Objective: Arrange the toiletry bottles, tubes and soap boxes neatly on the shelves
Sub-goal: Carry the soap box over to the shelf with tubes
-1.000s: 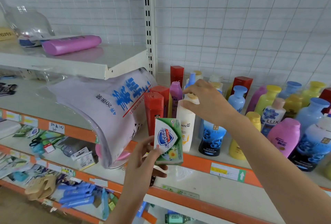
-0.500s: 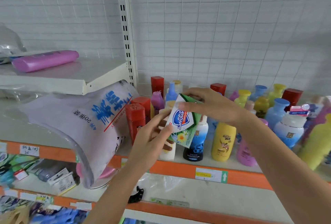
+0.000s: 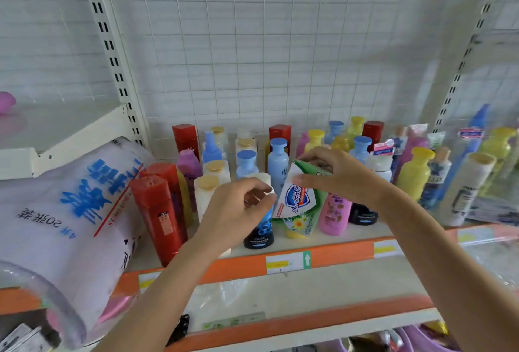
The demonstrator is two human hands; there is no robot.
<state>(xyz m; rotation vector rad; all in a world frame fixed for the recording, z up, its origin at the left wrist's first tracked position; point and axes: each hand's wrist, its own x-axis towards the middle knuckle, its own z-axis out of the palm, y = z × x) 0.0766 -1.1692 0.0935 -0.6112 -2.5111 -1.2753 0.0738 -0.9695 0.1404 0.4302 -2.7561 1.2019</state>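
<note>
1. Above the front edge of the bottle shelf (image 3: 334,250), the green-and-white soap box (image 3: 299,200) hung tilted in the air, its long axis slanting from upper right down to lower left, over the front row.
2. The right hand (image 3: 339,177) pinched the box at its upper end, fingers curled over the top; it was plainly the hand carrying it.
3. The left hand (image 3: 238,211) sat just left of the box, fingers curled round the white cap of the dark blue bottle (image 3: 259,232), touching no part of the box that I could see.
4. Bottles crowded the shelf behind; the pink bottle (image 3: 335,215) stood just right of the box.
5. Free room, I judged, lay only along the bare strip at the front edge.
</note>
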